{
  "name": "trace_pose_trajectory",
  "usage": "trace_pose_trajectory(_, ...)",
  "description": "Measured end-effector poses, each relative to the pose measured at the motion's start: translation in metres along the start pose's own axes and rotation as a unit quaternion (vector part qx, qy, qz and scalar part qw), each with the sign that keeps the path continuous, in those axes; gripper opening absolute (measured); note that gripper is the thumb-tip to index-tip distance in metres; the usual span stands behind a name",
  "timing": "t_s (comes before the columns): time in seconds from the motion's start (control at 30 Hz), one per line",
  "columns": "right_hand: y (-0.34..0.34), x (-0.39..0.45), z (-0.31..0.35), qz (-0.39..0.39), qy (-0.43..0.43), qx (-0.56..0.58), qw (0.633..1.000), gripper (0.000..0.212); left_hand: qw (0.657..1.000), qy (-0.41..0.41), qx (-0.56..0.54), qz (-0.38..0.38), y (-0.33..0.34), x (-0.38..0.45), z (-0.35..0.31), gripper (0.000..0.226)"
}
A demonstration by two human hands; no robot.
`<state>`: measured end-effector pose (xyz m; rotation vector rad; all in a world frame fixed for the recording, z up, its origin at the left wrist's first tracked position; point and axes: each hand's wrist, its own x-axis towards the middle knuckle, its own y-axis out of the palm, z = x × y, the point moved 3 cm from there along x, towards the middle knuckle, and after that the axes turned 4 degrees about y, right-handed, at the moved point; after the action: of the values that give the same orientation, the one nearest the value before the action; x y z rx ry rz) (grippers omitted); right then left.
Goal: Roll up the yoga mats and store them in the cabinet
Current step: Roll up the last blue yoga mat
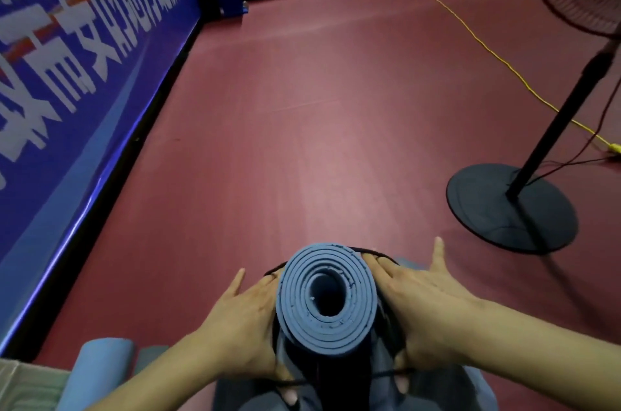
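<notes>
step: binding the rolled mat (325,301) | mat: upright, near centre, end-on between both palms | left hand (247,326), right hand (425,313): clasp its sides, fingers hooked in black strap (376,254) | next: seat strap around roll, then find cabinet, not in view

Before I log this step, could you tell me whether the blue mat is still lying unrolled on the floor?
No, the blue mat is rolled into a tight coil, held on end between the left hand and right hand.

blue rolled mat (325,299); maroon floor (302,108); blk fan base (510,215); yellow cord (470,30)
</notes>
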<state>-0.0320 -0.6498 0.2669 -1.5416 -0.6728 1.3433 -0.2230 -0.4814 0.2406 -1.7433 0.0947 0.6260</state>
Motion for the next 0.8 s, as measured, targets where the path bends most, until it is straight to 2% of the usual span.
trace_pose_trajectory(0.07, 0.009, 0.011, -0.014, 0.004, 0.024, -0.006, 1.0, 0.147, 1.0, -0.008, -0.011, -0.021, 0.003, 0.01, 0.005, 0.134)
trace_pose_trajectory(0.13, 0.013, 0.032, -0.027, 0.013, 0.038, -0.003, 0.999, 0.145, 1.0, -0.02, -0.021, -0.011, -0.002, 0.026, 0.006, 0.115)
trace_pose_trajectory(0.2, 0.009, 0.057, -0.032, 0.021, 0.021, 0.021, 0.999, 0.133, 1.0, -0.02, -0.002, -0.004, -0.006, 0.049, 0.003, 0.091)
trace_pose_trajectory(0.27, 0.01, 0.084, -0.035, 0.041, 0.018, 0.042, 0.998, 0.114, 0.999, -0.041, -0.005, -0.011, 0.001, 0.078, 0.005, 0.077)
trace_pose_trajectory(0.37, 0.041, 0.122, -0.055, 0.075, 0.088, 0.061, 0.991, 0.108, 0.989, -0.089, -0.116, -0.018, 0.05, 0.119, 0.025, 0.088)
trace_pose_trajectory(0.43, 0.076, 0.142, -0.07, 0.071, 0.099, 0.178, 0.977, 0.095, 0.976, -0.092, -0.196, -0.028, 0.09, 0.134, 0.038, 0.098)
trace_pose_trajectory(0.5, 0.101, 0.154, -0.077, 0.058, 0.093, 0.31, 0.944, 0.074, 0.96, -0.057, -0.27, -0.039, 0.125, 0.142, 0.045, 0.117)
trace_pose_trajectory(0.53, 0.105, 0.159, -0.08, 0.047, 0.101, 0.344, 0.932, 0.066, 0.951, -0.047, -0.303, -0.048, 0.137, 0.144, 0.046, 0.12)
trace_pose_trajectory(0.57, 0.107, 0.164, -0.082, 0.032, 0.113, 0.366, 0.923, 0.062, 0.934, -0.052, -0.346, -0.065, 0.146, 0.144, 0.046, 0.114)
trace_pose_trajectory(0.63, 0.108, 0.175, -0.082, -0.012, 0.117, 0.391, 0.913, 0.069, 0.898, -0.086, -0.411, -0.129, 0.15, 0.143, 0.048, 0.093)
trace_pose_trajectory(0.7, 0.107, 0.18, -0.075, -0.044, 0.129, 0.406, 0.903, 0.082, 0.875, -0.108, -0.442, -0.164, 0.143, 0.145, 0.048, 0.089)
trace_pose_trajectory(0.73, 0.108, 0.18, -0.066, -0.041, 0.121, 0.42, 0.898, 0.087, 0.873, -0.105, -0.445, -0.171, 0.138, 0.146, 0.045, 0.097)
trace_pose_trajectory(0.8, 0.107, 0.18, -0.045, -0.023, 0.062, 0.456, 0.887, 0.104, 0.893, -0.1, -0.399, -0.181, 0.135, 0.148, 0.038, 0.124)
